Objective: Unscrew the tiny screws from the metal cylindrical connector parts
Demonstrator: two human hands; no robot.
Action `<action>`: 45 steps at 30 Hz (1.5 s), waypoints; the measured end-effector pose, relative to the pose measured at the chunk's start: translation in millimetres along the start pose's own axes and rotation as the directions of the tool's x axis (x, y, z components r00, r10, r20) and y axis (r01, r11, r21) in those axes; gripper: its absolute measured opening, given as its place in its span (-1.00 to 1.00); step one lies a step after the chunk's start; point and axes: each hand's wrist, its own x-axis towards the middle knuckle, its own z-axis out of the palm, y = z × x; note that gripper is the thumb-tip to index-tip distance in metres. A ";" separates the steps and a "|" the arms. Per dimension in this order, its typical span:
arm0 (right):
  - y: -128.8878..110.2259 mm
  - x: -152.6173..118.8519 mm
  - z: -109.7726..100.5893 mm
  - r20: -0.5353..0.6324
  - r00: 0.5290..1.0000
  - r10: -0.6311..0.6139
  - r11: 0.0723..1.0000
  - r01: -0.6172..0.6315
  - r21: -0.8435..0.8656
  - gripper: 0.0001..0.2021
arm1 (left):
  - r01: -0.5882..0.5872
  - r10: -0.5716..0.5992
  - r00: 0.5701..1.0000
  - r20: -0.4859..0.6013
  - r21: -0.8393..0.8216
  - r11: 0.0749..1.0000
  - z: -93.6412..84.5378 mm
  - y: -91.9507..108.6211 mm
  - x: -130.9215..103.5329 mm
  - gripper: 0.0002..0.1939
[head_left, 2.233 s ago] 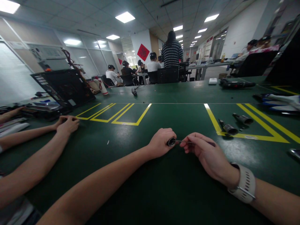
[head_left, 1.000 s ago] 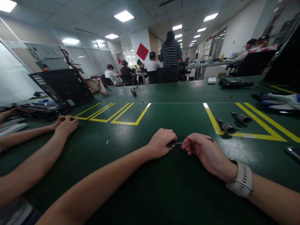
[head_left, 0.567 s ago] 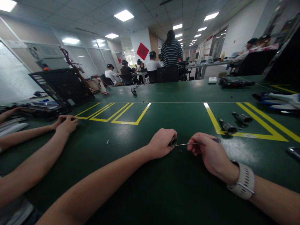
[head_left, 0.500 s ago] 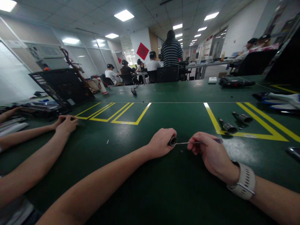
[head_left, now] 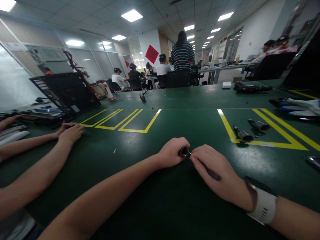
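My left hand (head_left: pixel 172 151) is closed around a dark metal cylinder (head_left: pixel 183 151), whose open round end faces me and to the right. In my right hand (head_left: pixel 212 168) is a slim screwdriver (head_left: pixel 213 174) with a dark purple handle. Its thin shaft shows briefly between my fingertips and the cylinder's rim, where the tip meets the edge of the opening; whether it goes inside I cannot tell. Two similar cylindrical metal parts, one nearer (head_left: pixel 243 136) and one farther (head_left: pixel 259 125), lie inside the yellow tape outline to the right, with tiny bits beside them.
On the green table (head_left: pixel 140 186), a co-worker's hands (head_left: pixel 70 131) rest at the left. A black panel (head_left: pixel 67 91) leans behind them. Farther off lie a small dark tool (head_left: pixel 142 97), a white case (head_left: pixel 226 85) and a black power tool (head_left: pixel 252 87). Blue-white tools (head_left: pixel 300 107) sit at right.
My right hand has moved left and turned palm down, bringing its fingers along the shaft close to the cylinder. The small ring on the table now sits out of sight. My left hand stays about still.
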 end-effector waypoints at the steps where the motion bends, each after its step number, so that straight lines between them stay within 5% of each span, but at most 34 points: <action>1: 0.4 0.8 -0.5 0.000 1.000 0.030 1.000 -0.030 0.003 -0.81 | -0.006 0.006 1.000 0.005 0.008 1.000 -0.2 0.0 0.0 -0.89; 5: 6.9 6.2 -3.2 -0.011 0.950 0.313 0.906 -0.295 0.302 -0.77 | -0.026 0.023 0.999 0.048 0.051 0.998 -1.9 0.5 -0.3 -0.91; 9: 17.3 10.0 -2.4 0.122 0.822 0.556 0.500 -0.449 0.741 -0.80 | -0.041 0.038 0.997 0.070 0.050 0.998 -2.9 0.5 -0.7 -0.93; 11: 21.6 10.6 -1.0 0.172 0.797 0.579 0.388 -0.456 0.801 -0.80 | -0.041 0.040 0.998 0.040 0.036 0.999 -2.4 -0.4 -1.1 -0.93; 18: 24.9 10.6 -0.5 0.211 0.768 0.605 0.256 -0.439 0.861 -0.81 | -0.041 0.036 0.992 -0.117 -0.042 0.998 0.4 -3.5 -2.1 -0.94; 24: 26.1 10.3 -0.4 0.153 0.766 0.624 0.279 -0.401 0.872 -0.79 | -0.011 0.013 0.997 -0.073 0.031 0.999 -0.9 -1.1 -2.4 -0.94; 30: 17.7 10.1 -0.5 0.074 0.798 0.598 0.391 -0.371 0.842 -0.80 | -0.023 0.027 0.999 -0.029 0.131 0.991 -2.4 1.8 -2.6 -0.94; 37: 19.0 7.8 -3.2 -0.055 0.779 0.624 0.533 -0.373 0.760 -0.78 | 0.021 -0.016 1.000 -0.021 0.235 0.972 -2.0 5.8 -2.6 -0.91; 45: 26.7 9.3 -0.8 -0.121 0.732 0.670 0.619 -0.461 0.636 -0.77 | -0.040 0.042 0.998 -0.045 0.032 0.999 -3.4 1.7 -4.1 -0.88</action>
